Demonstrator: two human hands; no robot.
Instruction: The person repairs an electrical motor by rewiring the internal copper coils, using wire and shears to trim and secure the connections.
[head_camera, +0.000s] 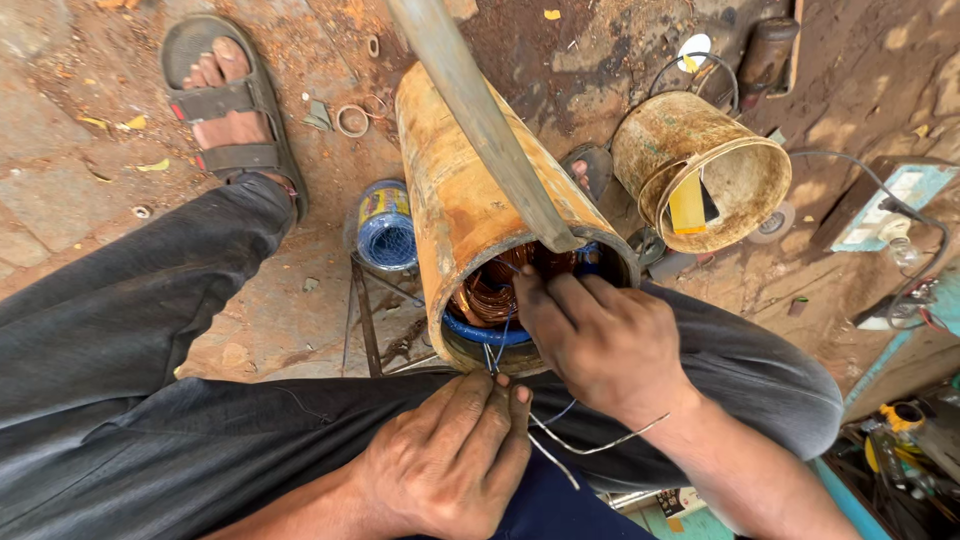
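A long grey metal bar (480, 120) slants down from the top edge and across the rusty orange motor casing (455, 190), its lower end resting at the casing's open mouth, just above the right hand (600, 345). The casing lies tilted between the person's knees on the dirt floor (60, 230). Inside its mouth sit copper windings (490, 290) with a blue lining (490, 332) along the lower rim. The right hand's fingers (530, 300) reach into the mouth, bent among the windings; whether they pinch anything is hidden. The left hand (455, 455) rests below the mouth, its grip pressed together on thin wires (492, 362) that run up into the casing; more loose wire (600, 445) trails across the dark trousers.

To the right stands a second rusty cylinder (700, 165), open toward the camera, with a yellow strip (687, 205) inside. Left of the casing sits a round can (385, 230) with a yellow-and-blue label, holding blue material. A sandalled foot (225, 110) rests at upper left. Small metal rings (352, 120) lie on the floor near it. A pale blue socket board (885, 205) lies at right.
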